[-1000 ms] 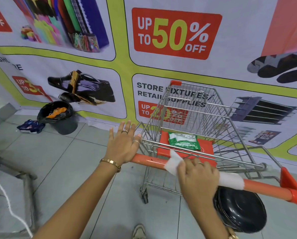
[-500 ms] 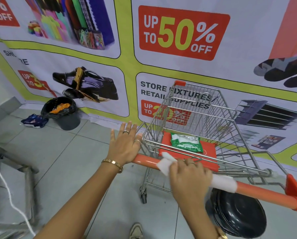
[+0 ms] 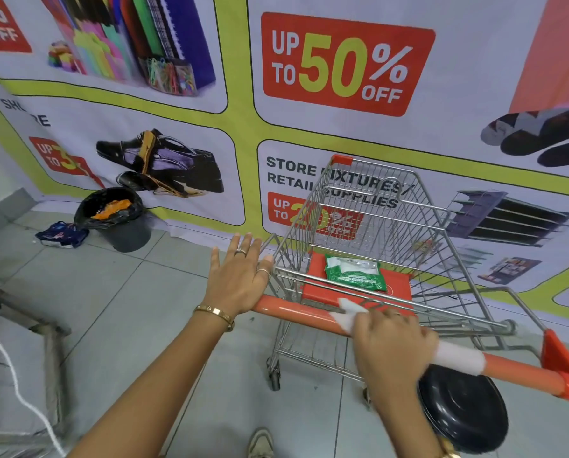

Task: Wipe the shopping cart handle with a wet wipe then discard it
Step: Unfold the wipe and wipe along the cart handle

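An orange shopping cart handle runs from centre to lower right. My right hand wraps over its middle, pressing a white wet wipe around the bar; the wipe sticks out on both sides of the hand. My left hand rests flat, fingers spread, on the handle's left end. A green wet wipe pack lies on the cart's orange child seat. A black-lined trash bin stands on the floor at the left by the wall.
The wire cart faces a printed banner wall close ahead. A black round object sits low under the handle's right side. A blue bag lies beside the bin. A metal frame and a white cord are at the left.
My right hand slid the wipe leftward along the handle, then back a little to the right. The left hand stayed on the handle's left end.
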`<state>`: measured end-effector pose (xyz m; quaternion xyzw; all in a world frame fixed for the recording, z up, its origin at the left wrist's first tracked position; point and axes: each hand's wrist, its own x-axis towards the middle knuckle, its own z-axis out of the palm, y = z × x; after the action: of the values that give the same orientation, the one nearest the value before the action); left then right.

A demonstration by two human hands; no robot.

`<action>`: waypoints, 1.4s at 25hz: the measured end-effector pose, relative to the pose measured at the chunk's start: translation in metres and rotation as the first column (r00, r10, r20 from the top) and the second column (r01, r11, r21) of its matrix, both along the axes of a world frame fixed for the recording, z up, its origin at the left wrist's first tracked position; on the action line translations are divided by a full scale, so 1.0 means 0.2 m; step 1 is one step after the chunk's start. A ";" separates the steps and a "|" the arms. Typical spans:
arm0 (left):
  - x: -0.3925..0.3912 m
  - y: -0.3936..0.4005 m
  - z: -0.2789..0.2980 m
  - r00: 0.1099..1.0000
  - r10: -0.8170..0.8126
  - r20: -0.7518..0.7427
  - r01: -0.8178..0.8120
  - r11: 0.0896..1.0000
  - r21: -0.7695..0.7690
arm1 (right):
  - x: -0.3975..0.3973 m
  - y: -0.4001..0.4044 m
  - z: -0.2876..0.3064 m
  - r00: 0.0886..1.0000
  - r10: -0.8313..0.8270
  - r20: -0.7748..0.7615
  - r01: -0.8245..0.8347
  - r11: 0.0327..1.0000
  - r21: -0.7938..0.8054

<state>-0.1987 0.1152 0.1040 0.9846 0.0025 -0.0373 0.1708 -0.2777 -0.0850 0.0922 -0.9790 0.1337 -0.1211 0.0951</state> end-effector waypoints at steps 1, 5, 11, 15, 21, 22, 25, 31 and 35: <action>0.00 0.00 0.00 1.000 -0.010 0.005 0.010 1.000 0.006 | -0.01 -0.06 -0.01 0.999 -0.033 -0.013 0.033 0.999 -0.002; 0.00 -0.02 -0.02 0.998 -0.051 0.030 0.050 0.998 0.038 | 0.02 0.02 0.00 0.996 -0.082 -0.031 0.083 0.996 0.027; 0.01 0.01 -0.02 0.996 -0.083 0.034 0.079 0.993 0.088 | 0.11 0.30 0.04 0.987 0.158 -0.043 -0.155 0.986 0.058; 0.01 0.02 -0.03 0.998 -0.060 0.036 0.057 0.995 0.079 | -0.01 -0.09 0.00 0.995 0.088 -0.037 -0.092 0.990 -0.109; -0.02 -0.04 -0.02 0.986 -0.111 0.125 0.087 0.979 0.182 | 0.01 0.01 0.02 0.998 -0.044 0.051 0.041 0.997 0.058; -0.03 -0.04 -0.02 0.982 -0.132 0.139 0.102 0.974 0.200 | 0.04 0.10 0.03 1.000 0.012 0.015 -0.013 0.997 0.075; -0.03 -0.03 -0.01 0.977 -0.153 0.147 0.120 0.970 0.213 | 0.07 0.21 0.05 0.986 0.160 0.040 -0.163 0.984 0.073; -0.02 -0.03 -0.01 0.983 -0.112 0.144 0.081 0.975 0.206 | -0.09 -0.35 -0.02 0.993 0.050 0.112 -0.044 0.998 -0.049; -0.03 -0.06 -0.01 0.987 -0.097 0.124 0.070 0.976 0.204 | -0.04 -0.23 -0.01 0.994 -0.044 0.099 0.039 0.998 0.044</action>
<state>-0.2044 0.1023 0.1015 0.9963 -0.0467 0.0220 0.0694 -0.2863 -0.1307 0.0901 -0.9665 0.1516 -0.1688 0.1198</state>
